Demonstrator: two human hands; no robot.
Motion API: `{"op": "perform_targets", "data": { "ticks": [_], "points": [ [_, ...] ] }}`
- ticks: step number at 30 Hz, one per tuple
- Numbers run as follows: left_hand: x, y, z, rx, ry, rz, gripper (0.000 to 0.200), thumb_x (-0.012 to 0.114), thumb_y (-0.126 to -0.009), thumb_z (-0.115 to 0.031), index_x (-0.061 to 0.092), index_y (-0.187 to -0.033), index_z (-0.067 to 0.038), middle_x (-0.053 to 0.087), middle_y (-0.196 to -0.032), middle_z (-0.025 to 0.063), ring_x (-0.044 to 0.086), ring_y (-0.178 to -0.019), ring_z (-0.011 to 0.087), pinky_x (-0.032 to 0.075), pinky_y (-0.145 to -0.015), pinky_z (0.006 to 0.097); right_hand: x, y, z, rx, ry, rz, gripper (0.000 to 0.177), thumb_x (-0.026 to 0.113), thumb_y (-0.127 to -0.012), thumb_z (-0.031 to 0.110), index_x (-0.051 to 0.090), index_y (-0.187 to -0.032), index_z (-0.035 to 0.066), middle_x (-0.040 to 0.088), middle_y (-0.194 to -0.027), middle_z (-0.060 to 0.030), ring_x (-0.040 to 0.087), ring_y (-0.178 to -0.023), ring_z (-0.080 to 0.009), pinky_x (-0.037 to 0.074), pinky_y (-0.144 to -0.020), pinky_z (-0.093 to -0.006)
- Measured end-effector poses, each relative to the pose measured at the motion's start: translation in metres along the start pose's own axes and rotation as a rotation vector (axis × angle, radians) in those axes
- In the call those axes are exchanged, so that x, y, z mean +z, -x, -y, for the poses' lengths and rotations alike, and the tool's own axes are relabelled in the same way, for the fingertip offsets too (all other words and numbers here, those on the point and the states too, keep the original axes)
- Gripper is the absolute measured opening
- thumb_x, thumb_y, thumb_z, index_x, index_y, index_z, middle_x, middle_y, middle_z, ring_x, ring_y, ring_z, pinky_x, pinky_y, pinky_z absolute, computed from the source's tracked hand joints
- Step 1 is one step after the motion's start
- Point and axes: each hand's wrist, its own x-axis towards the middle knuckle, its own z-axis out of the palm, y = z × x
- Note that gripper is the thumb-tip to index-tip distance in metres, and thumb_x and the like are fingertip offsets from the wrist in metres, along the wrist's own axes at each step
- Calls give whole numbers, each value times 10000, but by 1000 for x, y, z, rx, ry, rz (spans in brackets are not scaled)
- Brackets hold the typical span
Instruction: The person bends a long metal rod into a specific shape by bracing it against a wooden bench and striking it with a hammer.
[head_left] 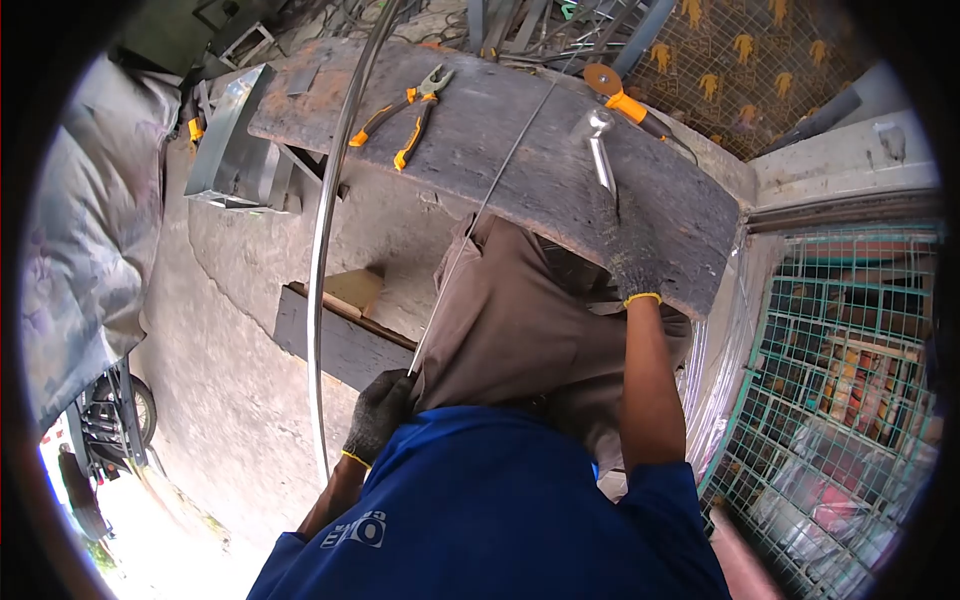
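Observation:
My left hand, in a grey knit glove with a yellow cuff, is closed around the lower end of a thin metal rod. The rod slants up past my knee and lies across a worn dark board. My right hand, gloved the same way, is wrapped around the handle of a hammer over the board's right part. The hammer's shiny head points away from me. Pliers with orange and black handles lie spread on the board. Near its far edge is an orange angle grinder with a brown disc.
A long curved shiny metal strip rises at my left. Behind it are a sheet-metal channel and a dark wooden piece on the concrete floor. Green wire mesh stands at the right. Metal scraps lie beyond the board.

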Motion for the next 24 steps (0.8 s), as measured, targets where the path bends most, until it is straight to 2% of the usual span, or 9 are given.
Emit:
{"op": "perform_targets", "data": {
  "ticks": [4,6,9,12,15,16,18,22,24],
  "points": [
    [-15,12,12,77,-144,38,231,539,-985,-166,657,-1101,-4,656,-946,74,593,-857,141,492,-782,292,3,0,-3,-28,-27,-30,551,427,-990,488,563,-1240,17,588,-1200,-286,547,-1096,-489,447,-922,-527],
    [-24,18,20,271,-464,58,241,519,-977,-144,648,-1118,1,665,-1012,138,634,-917,221,501,-831,327,1,1,0,0,-52,-15,552,426,-989,493,563,-1241,21,586,-1203,-286,544,-1102,-489,445,-925,-527],
    [-36,22,37,351,-528,117,230,504,-972,-129,643,-1099,3,661,-1049,166,648,-942,274,507,-837,344,-3,3,5,33,-60,11,552,423,-989,499,566,-1241,29,584,-1210,-284,540,-1110,-490,445,-928,-525],
    [-43,27,45,504,-715,154,222,505,-972,-143,644,-1061,6,661,-1052,162,647,-945,266,510,-829,347,-7,5,11,36,-25,24,551,419,-989,503,569,-1236,34,584,-1215,-281,539,-1111,-491,444,-926,-526],
    [-43,28,54,626,-718,104,213,524,-966,-159,643,-1037,3,669,-1002,138,640,-901,229,509,-803,340,-9,4,10,41,-26,27,550,411,-989,505,571,-1226,35,588,-1210,-275,542,-1102,-493,444,-918,-530],
    [-42,29,53,626,-717,106,213,524,-966,-159,643,-1037,3,669,-1002,138,640,-901,229,509,-803,340,-7,4,8,46,-47,32,549,405,-990,506,573,-1219,36,592,-1204,-271,545,-1095,-494,445,-912,-532],
    [-38,32,49,181,-257,57,205,538,-962,-161,648,-1030,-2,670,-940,110,626,-861,197,505,-785,324,-6,2,4,20,-35,27,549,399,-991,507,576,-1212,36,597,-1194,-269,547,-1092,-492,445,-909,-533],
    [-33,39,38,203,-229,41,190,539,-962,-144,652,-1022,-5,666,-899,96,619,-840,183,500,-779,310,-7,6,8,-5,58,-28,560,379,-994,518,589,-1192,38,615,-1156,-268,567,-1063,-486,451,-893,-536],
    [-30,40,31,66,-172,13,186,538,-961,-131,654,-1022,2,670,-925,98,618,-853,176,498,-786,308,-14,10,18,28,29,-9,536,395,-996,501,592,-1188,40,624,-1134,-265,579,-1044,-479,458,-880,-532]
  ]
}}
